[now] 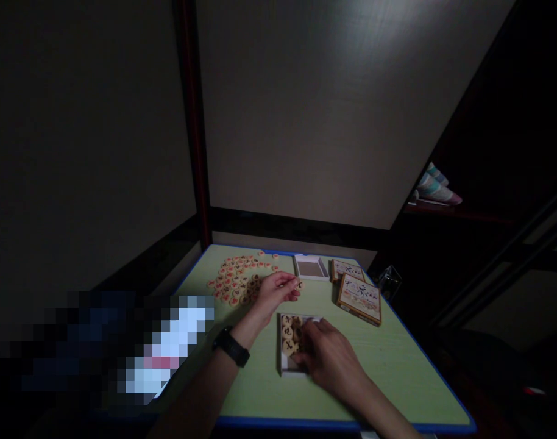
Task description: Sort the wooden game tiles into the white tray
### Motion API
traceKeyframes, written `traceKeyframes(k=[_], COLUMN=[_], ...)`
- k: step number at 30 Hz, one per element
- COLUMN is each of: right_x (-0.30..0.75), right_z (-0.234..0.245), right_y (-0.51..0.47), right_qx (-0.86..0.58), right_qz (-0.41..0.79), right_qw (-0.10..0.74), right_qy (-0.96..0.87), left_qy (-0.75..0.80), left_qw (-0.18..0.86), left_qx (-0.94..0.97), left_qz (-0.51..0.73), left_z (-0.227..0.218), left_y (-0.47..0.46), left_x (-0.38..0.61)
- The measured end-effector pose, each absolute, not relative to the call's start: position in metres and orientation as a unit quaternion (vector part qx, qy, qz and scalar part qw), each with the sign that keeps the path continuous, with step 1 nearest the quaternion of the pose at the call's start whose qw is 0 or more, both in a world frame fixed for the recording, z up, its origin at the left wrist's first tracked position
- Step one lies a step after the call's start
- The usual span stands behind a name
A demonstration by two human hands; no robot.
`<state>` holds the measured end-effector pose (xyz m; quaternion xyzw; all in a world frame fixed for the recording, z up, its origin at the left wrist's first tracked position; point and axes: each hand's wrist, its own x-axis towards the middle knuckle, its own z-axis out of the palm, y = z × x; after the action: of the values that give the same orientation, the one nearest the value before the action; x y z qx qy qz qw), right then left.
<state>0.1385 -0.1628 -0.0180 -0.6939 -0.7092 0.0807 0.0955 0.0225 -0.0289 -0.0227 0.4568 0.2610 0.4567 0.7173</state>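
Observation:
Between the thumb and fingers of my left hand (pixel 275 294) is a round wooden Chinese chess piece (pixel 300 285) with a dark character, held above the table. My right hand (pixel 333 353) reaches over a shallow white box (pixel 280 360), its bent fingers down inside among the pieces; what they grip, if anything, is hidden. Along the box's left side lie several dark-marked chess pieces (pixel 287 333), face up. A loose spread of red- and dark-marked pieces (pixel 233 280) covers the table beyond my left hand.
A second white box (pixel 311 267) stands open at the table's back. To its right are two printed box lids (pixel 359 297), the nearer overlapping the farther. The green table (pixel 397 372) has a blue edge. A blurred-out bright patch (pixel 173 347) covers the left side.

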Motion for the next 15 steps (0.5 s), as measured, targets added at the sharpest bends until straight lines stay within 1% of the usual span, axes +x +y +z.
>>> traceKeyframes(k=[7, 12, 15], right_x=[0.136, 0.138, 0.146], right_z=[-0.017, -0.021, -0.02], right_y=[-0.165, -0.167, -0.169], right_qx=[-0.697, -0.677, -0.672], right_qz=[0.086, 0.057, 0.058], right_qw=[0.1, 0.084, 0.103], right_qy=[-0.705, -0.729, -0.731], left_qy=[0.267, 0.265, 0.268], left_qw=[0.725, 0.729, 0.726], left_qx=[0.44, 0.43, 0.431], left_qz=[0.458, 0.462, 0.465], left_z=[-0.023, -0.023, -0.023], left_y=[-0.029, -0.028, -0.027], left_x=[0.024, 0.024, 0.024])
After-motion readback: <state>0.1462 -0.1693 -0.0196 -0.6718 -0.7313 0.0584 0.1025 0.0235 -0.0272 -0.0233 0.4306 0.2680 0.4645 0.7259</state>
